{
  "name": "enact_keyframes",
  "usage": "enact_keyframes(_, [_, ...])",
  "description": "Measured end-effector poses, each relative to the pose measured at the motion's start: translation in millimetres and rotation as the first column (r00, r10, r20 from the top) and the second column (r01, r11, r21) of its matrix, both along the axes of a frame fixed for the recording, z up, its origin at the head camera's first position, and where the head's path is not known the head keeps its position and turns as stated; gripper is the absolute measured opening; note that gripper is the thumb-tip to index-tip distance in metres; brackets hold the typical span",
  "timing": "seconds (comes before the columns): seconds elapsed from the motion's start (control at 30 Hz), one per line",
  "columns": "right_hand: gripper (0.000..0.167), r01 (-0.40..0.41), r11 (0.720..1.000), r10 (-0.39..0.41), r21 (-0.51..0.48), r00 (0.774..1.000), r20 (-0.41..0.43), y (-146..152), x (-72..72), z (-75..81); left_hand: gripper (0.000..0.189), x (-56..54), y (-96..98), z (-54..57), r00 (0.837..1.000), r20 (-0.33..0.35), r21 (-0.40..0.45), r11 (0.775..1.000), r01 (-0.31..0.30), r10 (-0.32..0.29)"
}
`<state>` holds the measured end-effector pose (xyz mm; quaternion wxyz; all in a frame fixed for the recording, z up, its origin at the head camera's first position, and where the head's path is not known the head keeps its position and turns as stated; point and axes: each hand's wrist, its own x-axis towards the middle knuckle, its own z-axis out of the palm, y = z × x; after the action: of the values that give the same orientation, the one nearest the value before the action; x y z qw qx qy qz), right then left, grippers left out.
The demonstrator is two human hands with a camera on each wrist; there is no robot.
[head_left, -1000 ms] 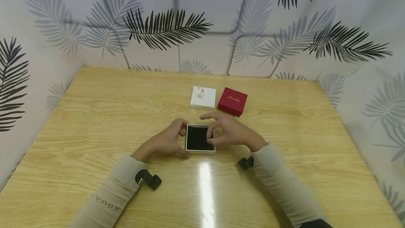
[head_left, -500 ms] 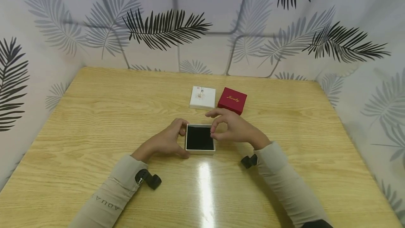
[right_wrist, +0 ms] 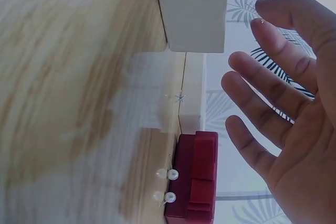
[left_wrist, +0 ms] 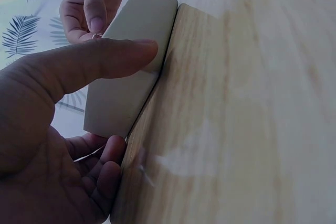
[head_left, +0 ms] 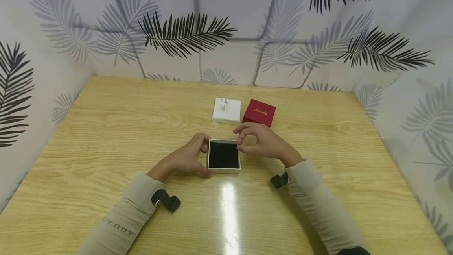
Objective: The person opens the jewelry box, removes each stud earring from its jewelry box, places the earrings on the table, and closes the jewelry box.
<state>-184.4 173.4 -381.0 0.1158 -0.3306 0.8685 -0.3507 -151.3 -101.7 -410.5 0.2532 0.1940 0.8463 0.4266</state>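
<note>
On the table stands a small white box (head_left: pixel 224 171) without a lid on it, with a black lining inside. My left hand (head_left: pixel 185 156) grips its left end, thumb along the near wall and fingers at the far side. My right hand (head_left: pixel 261 141) is raised at the box's right rim, thumb and index fingertips brought together, the other fingers spread. A tiny shiny metal piece (left_wrist: pixel 96 35) shows at those fingertips in the left wrist view; its kind I cannot tell.
Behind the box lie a flat white box (head_left: pixel 227 110) with a faint pattern and a red jewelry box (head_left: pixel 260 111) with gold lettering. Two pearl earrings (right_wrist: pixel 172 174) and a small star-shaped piece (right_wrist: pixel 180 98) lie near them on the wooden table (head_left: pixel 148 105).
My right hand has moved a little right and away from me, from over the black lining to the box's right rim. The left hand and the box have stayed put.
</note>
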Motion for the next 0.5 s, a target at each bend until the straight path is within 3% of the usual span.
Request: enact_keyframes(0.5, [0.007,0.034,0.999,-0.036,-0.033,0.996,-0.082,3.6,-2.6,-6.8,0.097,-0.6,-0.3,-1.7,1.0,0.001,-0.008,1.0,0.003,-0.003])
